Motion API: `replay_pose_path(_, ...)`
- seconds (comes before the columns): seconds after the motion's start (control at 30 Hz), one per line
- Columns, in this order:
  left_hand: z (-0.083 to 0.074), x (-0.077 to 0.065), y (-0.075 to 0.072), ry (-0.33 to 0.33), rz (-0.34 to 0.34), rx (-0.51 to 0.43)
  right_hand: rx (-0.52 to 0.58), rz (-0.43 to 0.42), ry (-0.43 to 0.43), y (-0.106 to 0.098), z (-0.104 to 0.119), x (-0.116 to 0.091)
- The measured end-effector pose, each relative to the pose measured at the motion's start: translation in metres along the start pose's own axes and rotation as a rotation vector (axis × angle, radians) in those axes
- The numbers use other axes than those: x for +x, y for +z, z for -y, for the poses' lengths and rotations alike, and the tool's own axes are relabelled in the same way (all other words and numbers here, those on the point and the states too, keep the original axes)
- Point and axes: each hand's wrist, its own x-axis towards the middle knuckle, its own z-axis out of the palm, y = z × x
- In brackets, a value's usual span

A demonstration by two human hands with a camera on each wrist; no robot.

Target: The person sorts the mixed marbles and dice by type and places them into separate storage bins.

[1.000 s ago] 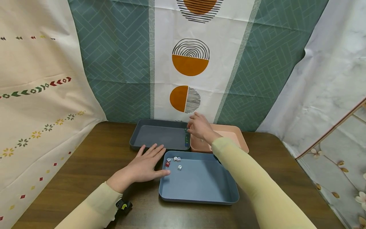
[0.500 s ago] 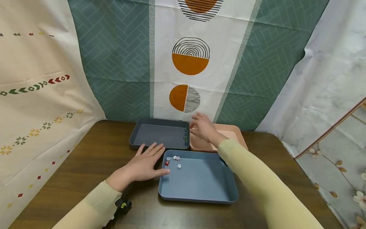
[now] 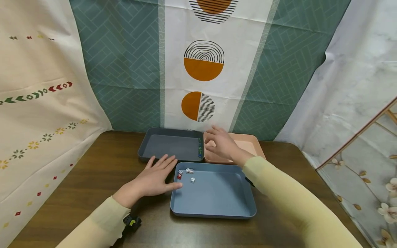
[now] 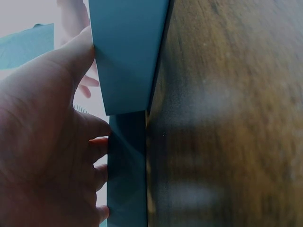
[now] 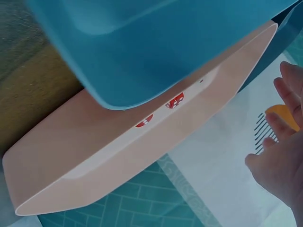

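My left hand [image 3: 155,177] lies with fingers spread over the edges of two trays. Its thumb crosses the left rim of the blue tray [image 3: 217,199], and its fingertips overlap the front edge of the dark grey tray [image 3: 170,146]. Loosely bent, with no object visible between thumb and fingers, my right hand [image 3: 223,143] is above the peach tray [image 3: 252,146]. Several small green and blue dice [image 3: 200,148] line the dark tray's right side. In the right wrist view, a red die [image 5: 174,100] and another red die [image 5: 144,121] sit inside the peach tray.
Several white dice [image 3: 192,180] and a red die [image 3: 179,176] lie at the upper left of the blue tray. All three trays stand close together on a brown wooden table [image 3: 102,172]. A patterned curtain [image 3: 124,69] hangs right behind them.
My right hand has drawn back rightward from the green and blue dice, and its thumb and fingers have parted. The left hand stays in place.
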Motion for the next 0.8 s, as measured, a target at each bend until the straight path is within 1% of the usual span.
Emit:
replay_pose_path(0.23, -0.001, 0.001, 0.001, 0.004, -0.007, 0.001, 0.021, -0.035, -0.071, -0.002, 0.006, -0.02)
replay_pose_path(0.5, -0.002, 0.0, 0.001, 0.006, -0.005, -0.007, 0.098, -0.065, -0.087, 0.0, 0.019, -0.04)
replay_pose_path(0.57, -0.002, 0.0, 0.001, 0.005, -0.006, -0.001, 0.114, -0.058, -0.083, 0.0, 0.021, -0.044)
replay_pose_path(0.8, -0.003, 0.001, -0.001, 0.001, -0.013, 0.006, 0.134, 0.014, -0.085, -0.002, 0.032, -0.056)
